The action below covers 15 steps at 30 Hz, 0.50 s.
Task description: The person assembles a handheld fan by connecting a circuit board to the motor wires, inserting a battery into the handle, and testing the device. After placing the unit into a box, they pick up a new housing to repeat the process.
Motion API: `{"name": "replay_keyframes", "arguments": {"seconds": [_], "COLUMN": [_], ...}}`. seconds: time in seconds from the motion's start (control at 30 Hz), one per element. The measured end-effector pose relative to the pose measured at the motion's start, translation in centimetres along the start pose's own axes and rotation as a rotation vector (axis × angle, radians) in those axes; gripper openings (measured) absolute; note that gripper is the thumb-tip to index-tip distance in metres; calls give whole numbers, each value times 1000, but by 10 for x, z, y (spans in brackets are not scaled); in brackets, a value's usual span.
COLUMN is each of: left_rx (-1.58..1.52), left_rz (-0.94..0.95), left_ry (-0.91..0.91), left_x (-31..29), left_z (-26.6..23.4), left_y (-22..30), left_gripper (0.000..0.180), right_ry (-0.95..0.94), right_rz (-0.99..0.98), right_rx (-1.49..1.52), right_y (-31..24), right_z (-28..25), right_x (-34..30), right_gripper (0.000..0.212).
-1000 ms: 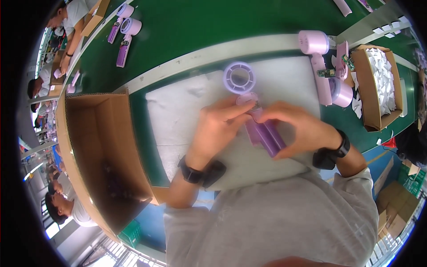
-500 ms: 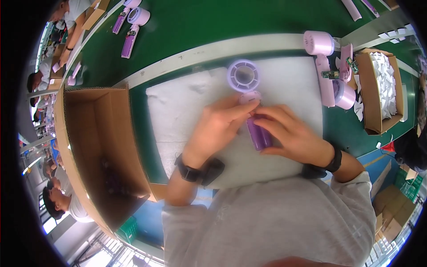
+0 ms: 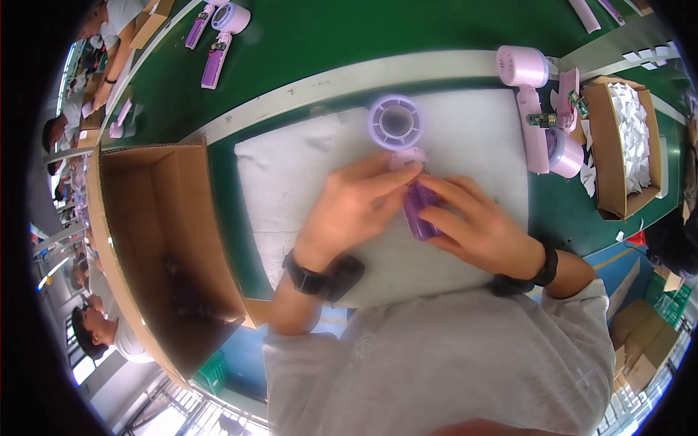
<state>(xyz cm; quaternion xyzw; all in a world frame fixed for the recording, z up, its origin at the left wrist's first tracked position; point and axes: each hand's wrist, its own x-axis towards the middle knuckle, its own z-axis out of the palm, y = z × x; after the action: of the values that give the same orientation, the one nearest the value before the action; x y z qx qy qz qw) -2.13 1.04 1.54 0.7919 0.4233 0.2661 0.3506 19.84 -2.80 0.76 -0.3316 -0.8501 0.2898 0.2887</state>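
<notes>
A lilac handheld fan (image 3: 395,122) lies on the white foam mat, its round head away from me and its handle toward me. The handle is open and shows purple battery cells (image 3: 419,218). My left hand (image 3: 347,207) pinches the neck of the handle between thumb and fingers. Over the upper end of the purple cells, my right hand (image 3: 483,227) closes its fingertips from the right. What lies between the fingertips, perhaps a small part near the neck, is hidden by them.
A deep cardboard box (image 3: 163,240) stands at the left, with purple things in its shadowed bottom. Right of the white mat (image 3: 291,174) lie fan parts (image 3: 534,131) with green circuit boards, beside a carton (image 3: 616,156) of white paper pieces. More fans (image 3: 216,62) lie beyond the metal rail. Other people sit far left.
My right fingers have shifted slightly on the purple cells and cover their right side more. The left hand still pinches the neck. The whole view has moved a little.
</notes>
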Motion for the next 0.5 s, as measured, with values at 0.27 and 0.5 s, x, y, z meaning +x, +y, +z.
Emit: {"name": "replay_keyframes", "arguments": {"seconds": [0.27, 0.5], "left_rx": [5, -136], "left_rz": [-15, -76], "left_ry": [34, -6], "left_x": [-1, 3], "left_z": [1, -3], "left_y": [-2, -1], "left_gripper": [38, 46], "right_ry": [51, 71], "right_rz": [70, 219], "right_rx": [68, 179], "right_y": [2, 4], "right_z": [5, 4], "right_x": [3, 10], "right_gripper": [49, 51]}}
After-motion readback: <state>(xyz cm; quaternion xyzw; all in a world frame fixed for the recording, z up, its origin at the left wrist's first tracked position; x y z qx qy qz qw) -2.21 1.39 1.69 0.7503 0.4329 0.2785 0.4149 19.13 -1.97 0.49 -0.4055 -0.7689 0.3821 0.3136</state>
